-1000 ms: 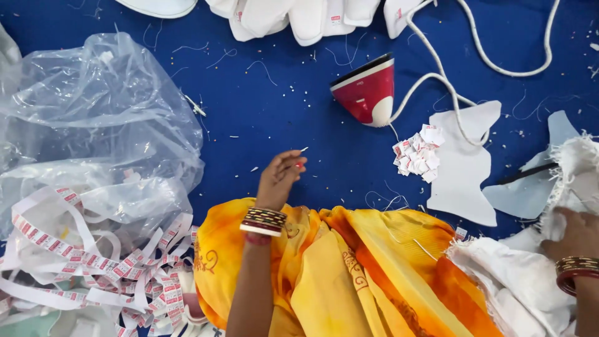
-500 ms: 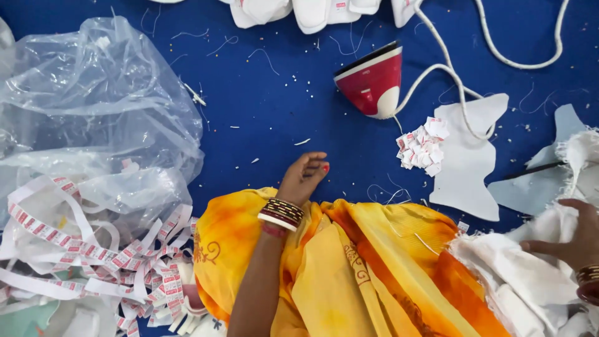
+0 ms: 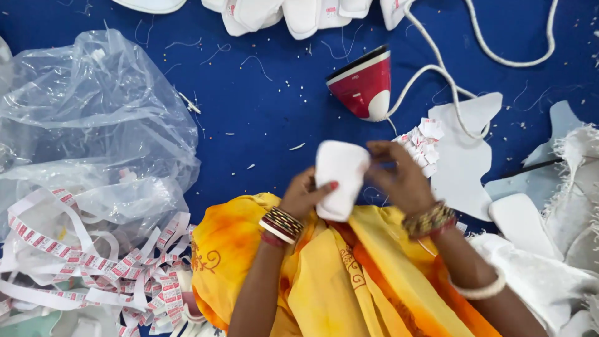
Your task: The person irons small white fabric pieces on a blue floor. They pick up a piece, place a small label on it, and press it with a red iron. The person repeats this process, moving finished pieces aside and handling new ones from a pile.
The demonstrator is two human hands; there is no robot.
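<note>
A small white padded fabric piece (image 3: 340, 178) is held up over my lap between both hands. My left hand (image 3: 304, 195) grips its lower left edge, thumb on the front. My right hand (image 3: 399, 178) holds its right edge with the fingers curled over it. Both wrists wear bangles. Yellow-orange cloth (image 3: 324, 274) covers my lap under the hands. A small heap of red-printed white labels (image 3: 422, 140) lies just right of my right hand.
A red and white iron (image 3: 365, 84) with a white cord (image 3: 499, 59) stands on the blue surface (image 3: 262, 112) beyond the hands. Clear plastic bag (image 3: 93, 131) and printed label tape (image 3: 93, 268) lie left. White fabric pieces (image 3: 287, 12) sit along the top and at right (image 3: 530, 224).
My left hand was resting alone on the cloth while the right was at the white fabric far right. Now both hands have met in the middle, holding up a white padded piece.
</note>
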